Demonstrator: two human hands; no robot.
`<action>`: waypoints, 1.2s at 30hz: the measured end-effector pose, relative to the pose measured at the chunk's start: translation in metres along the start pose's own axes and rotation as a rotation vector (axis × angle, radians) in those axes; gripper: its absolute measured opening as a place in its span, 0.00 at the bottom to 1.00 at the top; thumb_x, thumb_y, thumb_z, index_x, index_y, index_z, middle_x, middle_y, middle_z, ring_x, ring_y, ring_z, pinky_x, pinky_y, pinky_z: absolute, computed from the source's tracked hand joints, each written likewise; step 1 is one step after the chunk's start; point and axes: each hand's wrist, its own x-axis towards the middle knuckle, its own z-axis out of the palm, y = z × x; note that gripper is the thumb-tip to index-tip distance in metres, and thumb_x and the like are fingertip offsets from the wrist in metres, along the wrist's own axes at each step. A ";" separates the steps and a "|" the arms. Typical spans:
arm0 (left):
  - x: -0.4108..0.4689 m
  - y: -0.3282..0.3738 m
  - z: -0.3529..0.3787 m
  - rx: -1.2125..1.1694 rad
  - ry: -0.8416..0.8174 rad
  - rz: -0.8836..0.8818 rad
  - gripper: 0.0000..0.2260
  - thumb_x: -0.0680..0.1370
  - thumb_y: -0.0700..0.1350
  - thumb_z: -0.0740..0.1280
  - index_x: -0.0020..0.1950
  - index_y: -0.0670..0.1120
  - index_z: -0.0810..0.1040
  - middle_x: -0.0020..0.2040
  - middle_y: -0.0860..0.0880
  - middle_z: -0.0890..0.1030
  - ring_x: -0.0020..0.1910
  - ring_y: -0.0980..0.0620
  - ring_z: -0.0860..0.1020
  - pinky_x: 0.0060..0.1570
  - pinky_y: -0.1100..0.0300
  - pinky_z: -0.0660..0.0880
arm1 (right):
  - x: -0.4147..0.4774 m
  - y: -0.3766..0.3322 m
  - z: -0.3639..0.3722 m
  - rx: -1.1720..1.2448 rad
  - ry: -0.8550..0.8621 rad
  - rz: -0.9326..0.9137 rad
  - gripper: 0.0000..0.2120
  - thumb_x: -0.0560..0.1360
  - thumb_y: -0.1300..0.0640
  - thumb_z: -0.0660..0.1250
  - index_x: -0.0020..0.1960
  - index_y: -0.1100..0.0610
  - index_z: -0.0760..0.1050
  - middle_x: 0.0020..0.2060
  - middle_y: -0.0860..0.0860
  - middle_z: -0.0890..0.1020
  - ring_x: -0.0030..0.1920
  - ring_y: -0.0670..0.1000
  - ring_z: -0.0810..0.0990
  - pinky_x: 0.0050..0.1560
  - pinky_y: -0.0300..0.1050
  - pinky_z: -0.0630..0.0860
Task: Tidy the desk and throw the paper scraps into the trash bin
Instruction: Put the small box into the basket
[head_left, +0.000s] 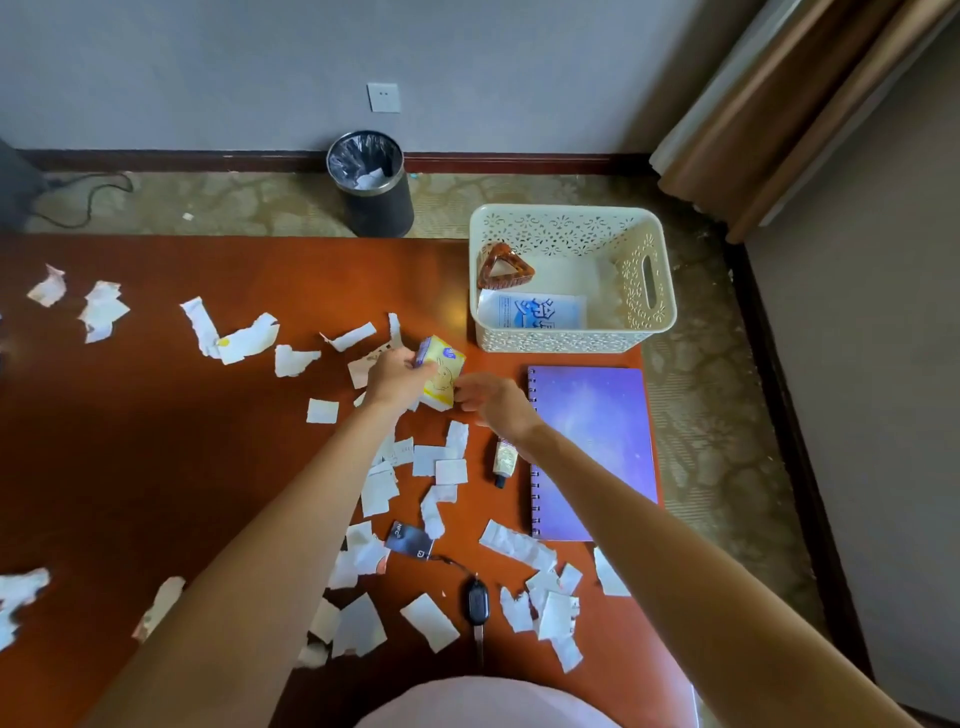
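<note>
Torn white paper scraps (244, 338) lie scattered over the reddish-brown desk (156, 441), several under my forearms. My left hand (397, 374) is shut on a yellow tissue pack (442, 376) with a rabbit drawing, held just above the desk's middle. My right hand (491, 400) hovers beside the pack's right edge, fingers loosely apart, holding nothing. A dark round trash bin (374, 182) with a black liner stands on the floor beyond the desk's far edge, a scrap inside it.
A cream perforated basket (644, 291) at the far right corner holds a brown hair claw (504, 267) and a blue-white packet (540, 312). A purple spiral notebook (597, 441), small tube (503, 460), black card (409, 540) and key fob (478, 605) lie near. Curtain at right.
</note>
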 end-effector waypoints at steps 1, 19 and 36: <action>-0.004 -0.002 0.000 0.018 0.011 0.006 0.10 0.78 0.45 0.63 0.55 0.40 0.76 0.59 0.40 0.78 0.58 0.43 0.77 0.46 0.58 0.71 | -0.004 0.001 0.000 0.007 0.043 0.005 0.17 0.77 0.73 0.53 0.62 0.68 0.73 0.60 0.66 0.77 0.54 0.59 0.78 0.50 0.43 0.74; -0.088 -0.070 -0.009 -0.306 0.257 -0.011 0.14 0.80 0.41 0.61 0.63 0.37 0.70 0.63 0.40 0.76 0.61 0.44 0.78 0.44 0.62 0.75 | -0.050 0.050 0.045 -0.722 0.223 0.084 0.17 0.75 0.67 0.57 0.63 0.61 0.63 0.55 0.62 0.76 0.58 0.61 0.73 0.49 0.50 0.73; -0.068 0.087 -0.002 -0.333 0.130 0.428 0.12 0.78 0.38 0.63 0.61 0.38 0.74 0.50 0.48 0.75 0.49 0.53 0.75 0.36 0.69 0.72 | -0.040 -0.045 -0.079 0.272 0.591 -0.277 0.05 0.75 0.67 0.58 0.48 0.60 0.68 0.33 0.52 0.74 0.31 0.50 0.74 0.27 0.35 0.71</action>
